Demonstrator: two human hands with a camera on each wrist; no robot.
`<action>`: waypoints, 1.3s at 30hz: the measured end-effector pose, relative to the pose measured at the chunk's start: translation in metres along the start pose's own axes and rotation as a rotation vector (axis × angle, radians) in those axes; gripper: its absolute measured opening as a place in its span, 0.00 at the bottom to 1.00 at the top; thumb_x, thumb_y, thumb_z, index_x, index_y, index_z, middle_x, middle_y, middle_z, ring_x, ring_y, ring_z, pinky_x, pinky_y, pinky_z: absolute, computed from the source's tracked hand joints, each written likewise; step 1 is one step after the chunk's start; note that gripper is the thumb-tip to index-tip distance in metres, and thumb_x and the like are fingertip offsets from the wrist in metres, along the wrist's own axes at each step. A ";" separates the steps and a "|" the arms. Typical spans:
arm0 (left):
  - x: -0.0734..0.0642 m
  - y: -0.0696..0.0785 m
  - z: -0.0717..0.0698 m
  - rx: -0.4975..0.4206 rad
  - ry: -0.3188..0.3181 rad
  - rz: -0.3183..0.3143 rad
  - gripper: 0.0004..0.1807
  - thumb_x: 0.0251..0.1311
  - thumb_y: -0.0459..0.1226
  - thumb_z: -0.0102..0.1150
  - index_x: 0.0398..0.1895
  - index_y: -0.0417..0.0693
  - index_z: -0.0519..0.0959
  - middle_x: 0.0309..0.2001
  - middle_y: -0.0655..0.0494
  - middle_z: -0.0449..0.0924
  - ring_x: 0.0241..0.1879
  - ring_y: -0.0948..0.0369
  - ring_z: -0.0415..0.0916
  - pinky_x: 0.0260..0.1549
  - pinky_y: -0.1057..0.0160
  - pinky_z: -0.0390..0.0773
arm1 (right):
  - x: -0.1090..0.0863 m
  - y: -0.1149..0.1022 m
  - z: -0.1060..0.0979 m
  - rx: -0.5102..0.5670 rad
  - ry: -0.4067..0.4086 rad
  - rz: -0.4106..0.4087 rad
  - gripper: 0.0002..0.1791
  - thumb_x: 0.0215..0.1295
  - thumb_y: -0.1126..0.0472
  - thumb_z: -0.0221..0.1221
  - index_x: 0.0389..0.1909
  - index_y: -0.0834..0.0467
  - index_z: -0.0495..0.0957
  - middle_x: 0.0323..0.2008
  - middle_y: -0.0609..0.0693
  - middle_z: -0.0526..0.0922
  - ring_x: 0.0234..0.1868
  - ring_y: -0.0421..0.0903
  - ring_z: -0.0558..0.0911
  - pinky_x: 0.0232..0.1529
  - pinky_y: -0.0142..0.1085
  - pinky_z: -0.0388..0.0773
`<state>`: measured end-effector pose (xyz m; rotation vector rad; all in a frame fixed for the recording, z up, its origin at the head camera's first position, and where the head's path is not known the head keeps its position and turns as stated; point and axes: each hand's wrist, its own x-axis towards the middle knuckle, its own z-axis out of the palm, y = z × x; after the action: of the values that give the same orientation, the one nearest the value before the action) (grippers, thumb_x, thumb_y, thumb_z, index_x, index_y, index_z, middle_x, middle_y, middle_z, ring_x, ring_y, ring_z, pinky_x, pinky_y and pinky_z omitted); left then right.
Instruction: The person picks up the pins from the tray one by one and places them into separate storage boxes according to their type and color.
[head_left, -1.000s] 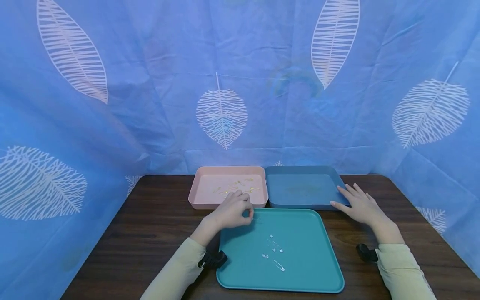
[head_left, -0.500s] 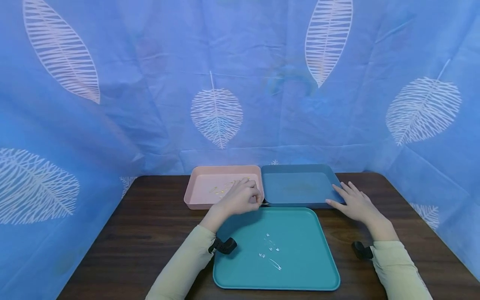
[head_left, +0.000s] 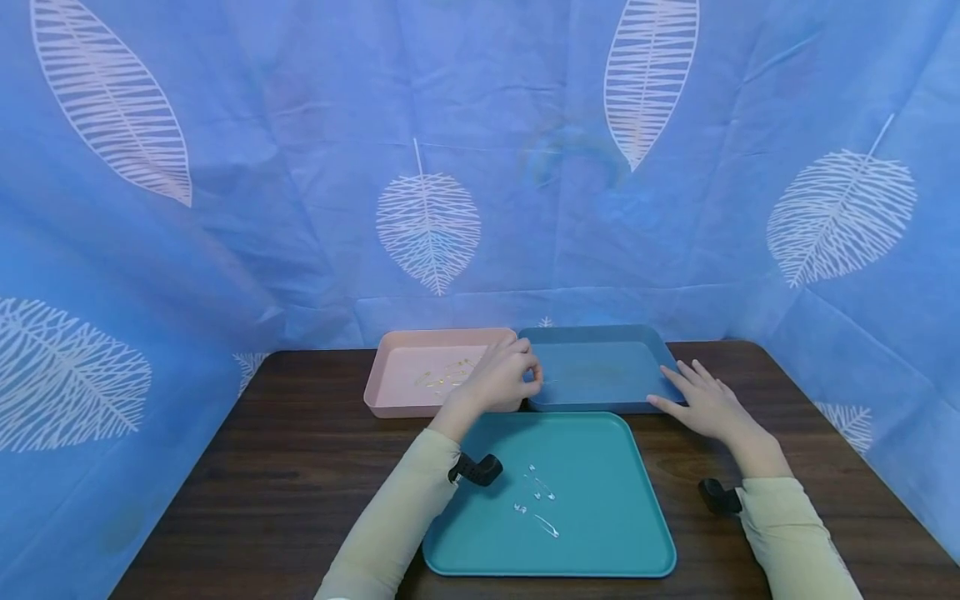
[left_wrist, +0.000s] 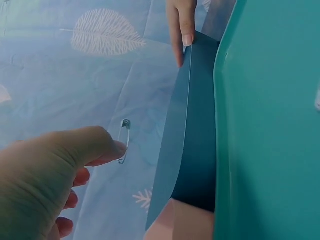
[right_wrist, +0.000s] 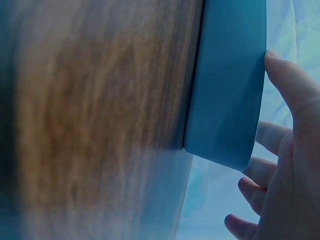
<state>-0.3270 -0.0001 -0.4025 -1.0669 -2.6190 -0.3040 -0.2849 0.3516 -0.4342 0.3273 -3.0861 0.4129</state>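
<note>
Between thumb and finger, my left hand (head_left: pixel 498 373) pinches a silver safety pin (left_wrist: pixel 124 141). In the head view this hand hovers where the pink tray (head_left: pixel 386 379) meets the blue tray (head_left: pixel 600 367), and the pin points over the blue one. My right hand (head_left: pixel 705 404) has its fingers spread at the blue tray's right front corner; in the right wrist view the thumb touches the rim. Several silver safety pins (head_left: pixel 547 527) lie on the teal tray (head_left: pixel 600 467). Several gold safety pins (head_left: pixel 450 375) lie in the pink tray, some hidden behind my left hand.
All three trays stand on a dark wooden table (head_left: pixel 300 467), the pink and blue ones side by side behind the teal one. A blue cloth with white leaf prints (head_left: pixel 427 225) hangs behind the table and along both sides.
My left hand has moved right and away from me, carrying the safety pin from above the teal tray to the blue tray's left edge. My right hand stays at the blue tray's corner.
</note>
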 end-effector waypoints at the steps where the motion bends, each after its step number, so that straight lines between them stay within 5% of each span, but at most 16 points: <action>1: 0.003 0.000 0.001 0.000 0.004 -0.006 0.08 0.64 0.43 0.57 0.27 0.62 0.82 0.30 0.63 0.66 0.33 0.61 0.54 0.36 0.64 0.53 | 0.000 0.000 0.000 0.002 -0.001 0.000 0.46 0.67 0.35 0.53 0.73 0.65 0.56 0.72 0.75 0.52 0.73 0.72 0.48 0.65 0.73 0.46; 14: 0.031 0.000 0.020 0.073 0.090 -0.127 0.07 0.64 0.44 0.57 0.29 0.61 0.83 0.34 0.62 0.73 0.33 0.60 0.59 0.36 0.64 0.58 | 0.001 0.003 0.000 -0.009 -0.004 0.003 0.46 0.67 0.34 0.52 0.73 0.65 0.57 0.72 0.74 0.52 0.73 0.72 0.48 0.65 0.73 0.47; 28: 0.063 -0.004 0.033 0.187 0.044 -0.249 0.07 0.66 0.48 0.56 0.34 0.65 0.83 0.42 0.63 0.75 0.38 0.60 0.62 0.38 0.61 0.60 | 0.002 0.000 0.001 0.002 -0.006 0.013 0.46 0.67 0.34 0.52 0.73 0.64 0.56 0.72 0.74 0.52 0.74 0.72 0.48 0.65 0.73 0.46; 39: 0.071 -0.012 0.042 0.174 -0.002 -0.325 0.08 0.68 0.47 0.54 0.34 0.62 0.82 0.44 0.62 0.73 0.43 0.59 0.61 0.41 0.61 0.60 | 0.001 -0.002 0.001 0.011 -0.008 0.022 0.47 0.67 0.34 0.51 0.73 0.64 0.56 0.72 0.74 0.51 0.74 0.72 0.47 0.66 0.73 0.45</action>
<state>-0.3920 0.0499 -0.4179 -0.5851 -2.7555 -0.1395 -0.2856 0.3494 -0.4351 0.2968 -3.0993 0.4297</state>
